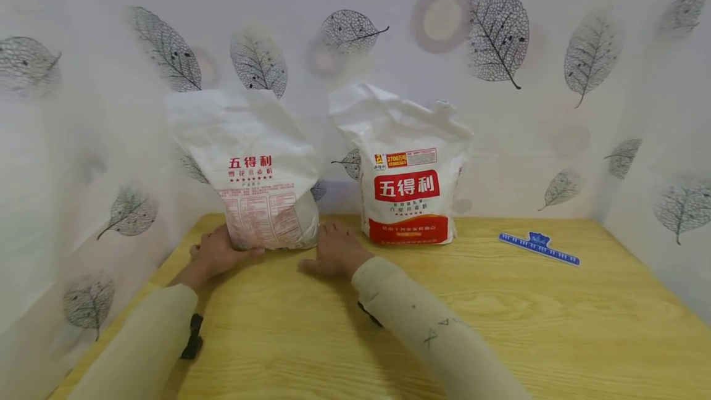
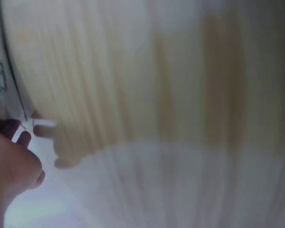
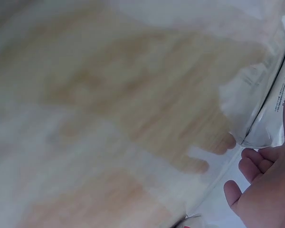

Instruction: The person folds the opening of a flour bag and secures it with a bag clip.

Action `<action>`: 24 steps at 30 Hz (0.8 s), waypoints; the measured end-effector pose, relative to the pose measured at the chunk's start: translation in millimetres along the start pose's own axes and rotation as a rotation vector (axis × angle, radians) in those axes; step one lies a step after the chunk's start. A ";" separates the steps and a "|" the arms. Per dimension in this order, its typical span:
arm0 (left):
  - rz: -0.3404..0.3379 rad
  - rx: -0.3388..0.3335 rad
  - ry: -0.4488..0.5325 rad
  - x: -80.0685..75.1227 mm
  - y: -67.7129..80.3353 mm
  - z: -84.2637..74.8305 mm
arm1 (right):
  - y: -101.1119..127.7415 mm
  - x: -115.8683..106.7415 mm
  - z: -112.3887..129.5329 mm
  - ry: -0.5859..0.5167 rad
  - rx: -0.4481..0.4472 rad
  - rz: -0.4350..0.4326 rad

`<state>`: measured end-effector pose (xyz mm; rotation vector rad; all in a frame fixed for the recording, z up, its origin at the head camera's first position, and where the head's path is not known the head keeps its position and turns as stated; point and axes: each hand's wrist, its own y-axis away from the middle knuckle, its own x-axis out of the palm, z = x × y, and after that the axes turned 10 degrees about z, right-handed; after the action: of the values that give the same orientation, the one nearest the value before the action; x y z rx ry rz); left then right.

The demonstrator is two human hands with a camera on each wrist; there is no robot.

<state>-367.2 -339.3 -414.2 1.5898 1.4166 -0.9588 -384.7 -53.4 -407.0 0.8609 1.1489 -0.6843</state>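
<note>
A white flour bag (image 1: 261, 196) with red print stands at the left of the table, its loose top leaning left. My left hand (image 1: 216, 252) grips its lower left corner, thumb along the front of the base. At the lower right corner is my right hand (image 1: 336, 249), its fingers against the bag's side and its thumb pointing left. In the left wrist view, the left hand (image 2: 16, 164) has bent fingers at the bag's bottom edge. The right wrist view shows the right hand (image 3: 266, 185) with curled fingers right at the bag's corner (image 3: 263, 135).
A second flour bag (image 1: 408, 190), with a red label, stands upright just right of my right hand. Farther right lies a blue bag clip (image 1: 539, 247) on the wood-grain table (image 1: 555, 326). Leaf-patterned walls (image 1: 389, 66) close off the back and sides.
</note>
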 end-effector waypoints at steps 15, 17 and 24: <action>-0.089 0.031 -0.123 9.6 10.7 -0.4 | 15.7 2.3 0.4 0.093 -0.027 -0.026; -0.084 0.045 -0.128 10.7 10.8 2.2 | 19.2 1.9 0.6 0.096 -0.035 -0.035; -0.092 0.101 -0.136 12.1 14.2 0.1 | 26.9 2.3 -0.2 0.088 -0.038 -0.047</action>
<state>-352.0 -335.5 -424.2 1.5120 1.3750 -1.1868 -361.8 -39.5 -403.2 0.8415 1.2604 -0.6663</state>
